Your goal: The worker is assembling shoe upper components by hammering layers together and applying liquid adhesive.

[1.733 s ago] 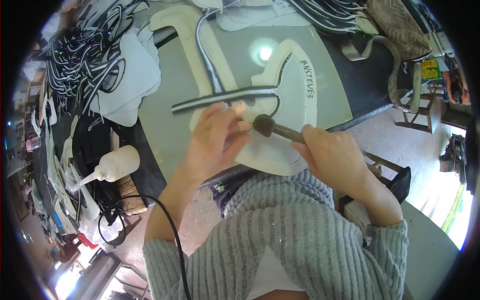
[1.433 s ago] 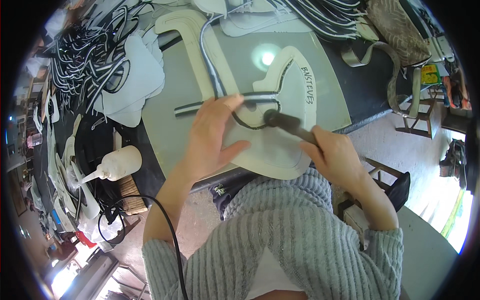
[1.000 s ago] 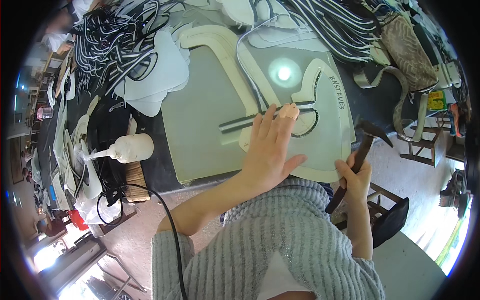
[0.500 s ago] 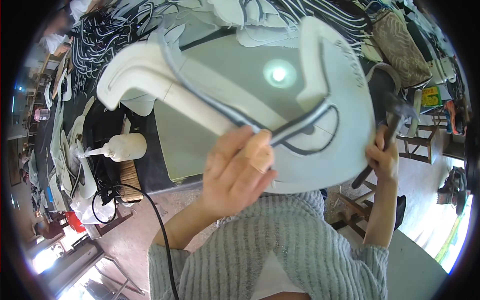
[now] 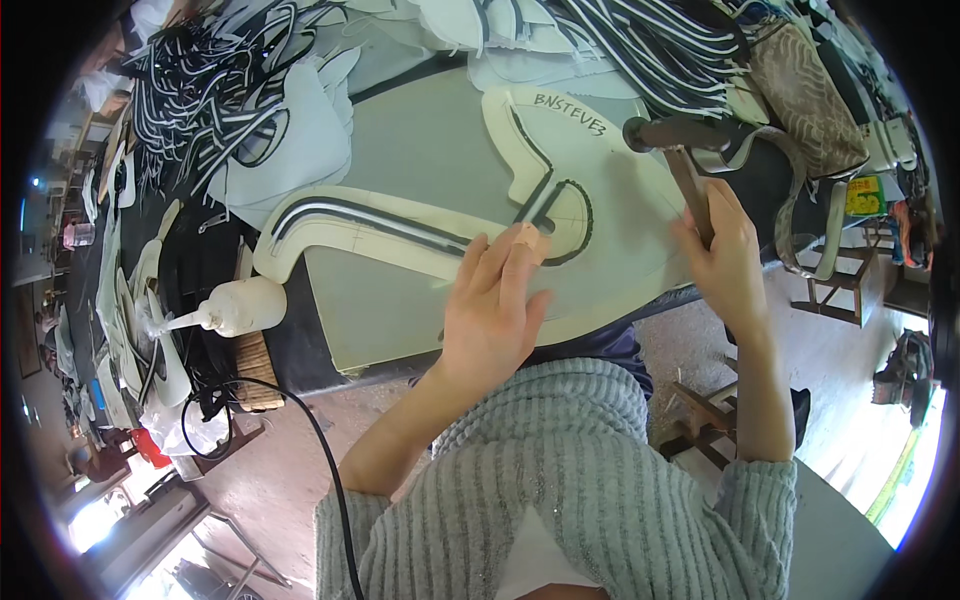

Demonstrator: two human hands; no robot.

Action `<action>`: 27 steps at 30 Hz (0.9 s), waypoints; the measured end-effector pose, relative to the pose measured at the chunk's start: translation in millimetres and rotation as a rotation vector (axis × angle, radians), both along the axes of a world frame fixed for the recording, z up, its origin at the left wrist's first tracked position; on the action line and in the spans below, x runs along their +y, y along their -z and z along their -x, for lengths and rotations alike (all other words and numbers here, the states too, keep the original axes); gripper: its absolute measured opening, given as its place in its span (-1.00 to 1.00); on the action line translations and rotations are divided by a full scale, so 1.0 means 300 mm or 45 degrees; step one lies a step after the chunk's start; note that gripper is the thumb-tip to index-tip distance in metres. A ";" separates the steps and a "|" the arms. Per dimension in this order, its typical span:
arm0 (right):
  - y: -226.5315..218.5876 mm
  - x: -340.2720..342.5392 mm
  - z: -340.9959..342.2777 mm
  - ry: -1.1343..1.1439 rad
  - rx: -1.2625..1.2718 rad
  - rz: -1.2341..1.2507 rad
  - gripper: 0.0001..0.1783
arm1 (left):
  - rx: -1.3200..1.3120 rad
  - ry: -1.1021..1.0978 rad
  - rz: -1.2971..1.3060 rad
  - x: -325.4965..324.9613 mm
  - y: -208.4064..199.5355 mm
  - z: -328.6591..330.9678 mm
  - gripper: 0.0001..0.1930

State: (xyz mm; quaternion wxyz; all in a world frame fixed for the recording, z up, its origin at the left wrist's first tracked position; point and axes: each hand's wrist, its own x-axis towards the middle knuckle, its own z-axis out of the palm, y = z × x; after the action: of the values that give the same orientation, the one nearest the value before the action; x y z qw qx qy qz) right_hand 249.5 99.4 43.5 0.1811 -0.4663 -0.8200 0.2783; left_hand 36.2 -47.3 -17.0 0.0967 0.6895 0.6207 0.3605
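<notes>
A large pale curved panel (image 5: 615, 285) lies flat, with a long arm reaching left and a short hooked arm reaching up. Along its inner edges runs a black strip with white piping (image 5: 385, 227), which bends round a small loop beside my left hand. My left hand (image 5: 488, 315) rests on the panel where the strip crosses, fingers stretched out and pressing down. One finger wears a tan bandage (image 5: 530, 240). My right hand (image 5: 728, 250) is closed round the handle of a hammer (image 5: 688, 185), its dark head raised above the panel's right side.
Under the panel is a grey-green board (image 5: 370, 310) on the dark table. A white squeeze bottle (image 5: 245, 306) lies at the left. Bundles of black-and-white strips (image 5: 190, 110) and stacked pale pieces (image 5: 310, 125) line the far side. A black cable (image 5: 320, 440) hangs at lower left.
The panel, tilted up off the board before, now lies flat, lower and farther from me. My left hand has flattened onto it. My right hand has brought the hammer inward over it.
</notes>
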 end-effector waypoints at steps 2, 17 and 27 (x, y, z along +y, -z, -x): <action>0.003 -0.041 0.006 0.054 -0.001 -0.452 -0.83 | 0.048 0.026 -0.010 0.016 -0.004 -0.003 -0.30; 0.037 -0.135 -0.014 -0.116 -0.311 0.167 -0.74 | -0.129 0.040 -0.001 0.039 -0.001 -0.057 -0.32; -0.049 -0.155 0.011 -0.157 -0.349 0.086 -0.74 | -0.058 0.131 -0.160 0.045 0.030 -0.067 -0.39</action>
State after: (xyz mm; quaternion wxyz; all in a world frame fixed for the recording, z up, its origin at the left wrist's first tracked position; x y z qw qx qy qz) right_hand 246.3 53.0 58.3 0.0343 -0.4545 -0.8543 0.2500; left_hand 56.2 -33.8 -25.8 0.0857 0.7168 0.5581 0.4090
